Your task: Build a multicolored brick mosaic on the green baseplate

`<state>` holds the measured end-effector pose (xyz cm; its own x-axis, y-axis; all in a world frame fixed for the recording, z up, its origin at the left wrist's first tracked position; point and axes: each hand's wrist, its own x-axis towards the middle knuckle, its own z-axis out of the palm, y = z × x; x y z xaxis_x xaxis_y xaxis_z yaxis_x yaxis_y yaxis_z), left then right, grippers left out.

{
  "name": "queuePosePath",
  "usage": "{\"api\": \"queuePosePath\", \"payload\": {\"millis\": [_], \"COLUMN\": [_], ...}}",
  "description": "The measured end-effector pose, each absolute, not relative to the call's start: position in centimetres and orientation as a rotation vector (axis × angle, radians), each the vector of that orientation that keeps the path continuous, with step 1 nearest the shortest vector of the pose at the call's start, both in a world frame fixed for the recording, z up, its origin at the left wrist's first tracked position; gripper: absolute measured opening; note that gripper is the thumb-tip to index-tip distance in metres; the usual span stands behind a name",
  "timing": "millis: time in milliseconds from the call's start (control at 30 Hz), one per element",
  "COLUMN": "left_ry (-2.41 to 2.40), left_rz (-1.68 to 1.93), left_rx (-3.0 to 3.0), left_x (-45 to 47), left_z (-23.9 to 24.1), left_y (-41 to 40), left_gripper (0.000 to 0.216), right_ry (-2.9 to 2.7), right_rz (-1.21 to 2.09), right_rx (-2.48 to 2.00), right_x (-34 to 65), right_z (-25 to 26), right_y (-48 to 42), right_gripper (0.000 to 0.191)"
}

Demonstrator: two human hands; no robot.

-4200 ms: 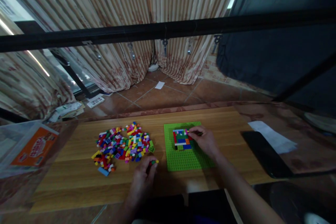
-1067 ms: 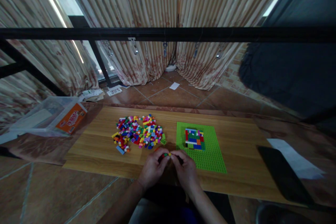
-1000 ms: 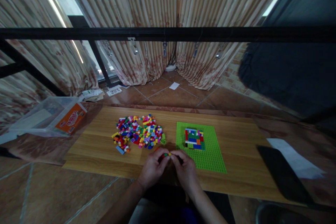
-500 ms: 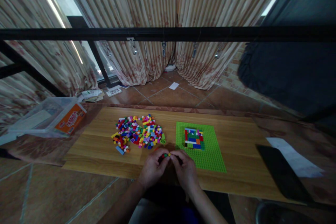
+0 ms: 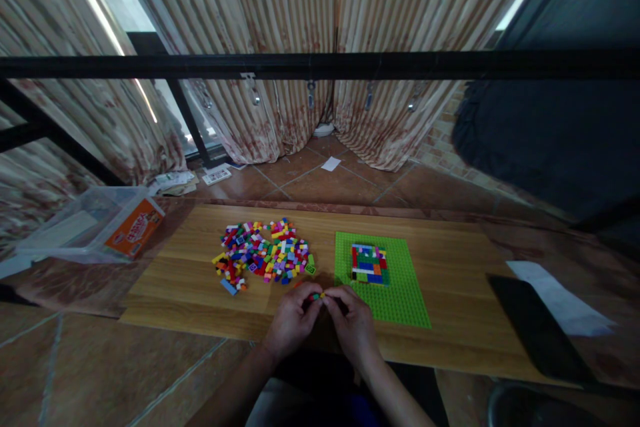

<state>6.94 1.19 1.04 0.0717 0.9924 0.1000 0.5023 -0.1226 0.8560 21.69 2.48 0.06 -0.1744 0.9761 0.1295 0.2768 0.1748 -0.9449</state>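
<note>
Near the front edge of the table my left hand [image 5: 296, 317] and my right hand [image 5: 351, 320] meet, thumbs and forefingers pinched. Between their fingertips are small toy building bricks [image 5: 316, 295], showing green, red and yellow; the fingers hide most of them. My left hand grips the green and red part, and my right fingertips close on the yellow end. A green baseplate [image 5: 405, 300] lies just right of my hands, bearing a multicoloured brick build [image 5: 370, 265]. To the left, a loose pile of coloured bricks [image 5: 270, 253] spreads over the wooden table [image 5: 190, 307].
A clear plastic bin [image 5: 75, 233] with an orange label stands off the table's left end. At the right end lie a dark flat panel [image 5: 537, 327] and a white paper sheet [image 5: 563, 300]. A black rail [image 5: 320, 65] crosses in front of the curtains [image 5: 290, 7].
Almost nothing differs. Both hands stay in the same place, with the small bricks still between the fingertips; the view has shifted very slightly.
</note>
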Motion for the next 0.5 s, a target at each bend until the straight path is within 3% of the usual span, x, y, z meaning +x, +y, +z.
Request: {"api": "queuePosePath", "payload": {"millis": [500], "left_ry": [1.481], "left_rz": [0.96], "left_rx": [1.704], "left_x": [6.99], "left_z": [1.22], "left_y": [1.22], "left_gripper": [0.013], "right_ry": [-1.622], "right_rz": [1.034], "right_rx": [-1.208], "right_x": [21.73], "right_z": [0.1], "right_y": [2.45], "right_gripper": [0.016]}}
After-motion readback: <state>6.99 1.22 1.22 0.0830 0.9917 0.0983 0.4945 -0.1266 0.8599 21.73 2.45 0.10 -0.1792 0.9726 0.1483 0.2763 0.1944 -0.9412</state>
